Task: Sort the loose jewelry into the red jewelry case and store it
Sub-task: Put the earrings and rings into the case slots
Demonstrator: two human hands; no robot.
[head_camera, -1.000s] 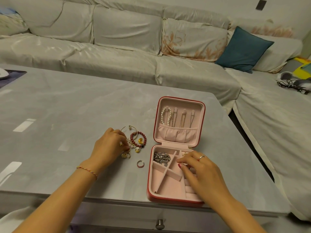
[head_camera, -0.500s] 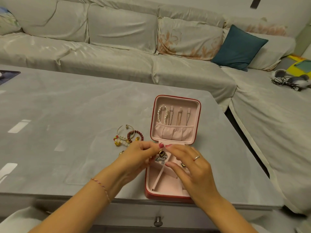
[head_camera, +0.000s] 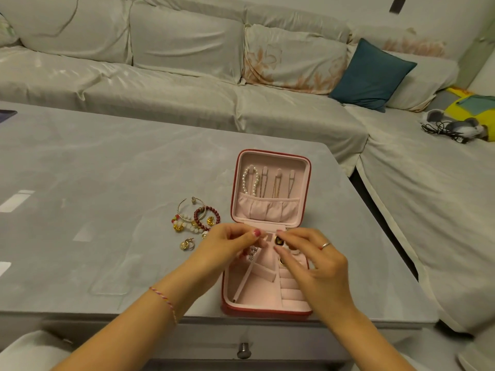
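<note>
Your left hand [head_camera: 227, 246] and right hand [head_camera: 313, 261] meet over the open red case [head_camera: 267, 311], which sits on the desk [head_camera: 107, 170] under them. Right fingers pinch a dark earring [head_camera: 278, 240]; left fingers curl, pinching sth too small to tell. Loose bracelets [head_camera: 197, 216] lie just beyond your left hand, rings [head_camera: 187, 245] just to its left.

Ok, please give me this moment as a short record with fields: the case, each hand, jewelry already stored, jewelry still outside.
case: red jewelry case open on the table, lid laid back
left hand: over the case's near half, fingertips pinched; what they hold is too small to tell
right hand: pinches a small dark earring
stored: pearl bracelet and thin chains in the lid
outside: beaded bracelets and gold rings, left of the case
</note>
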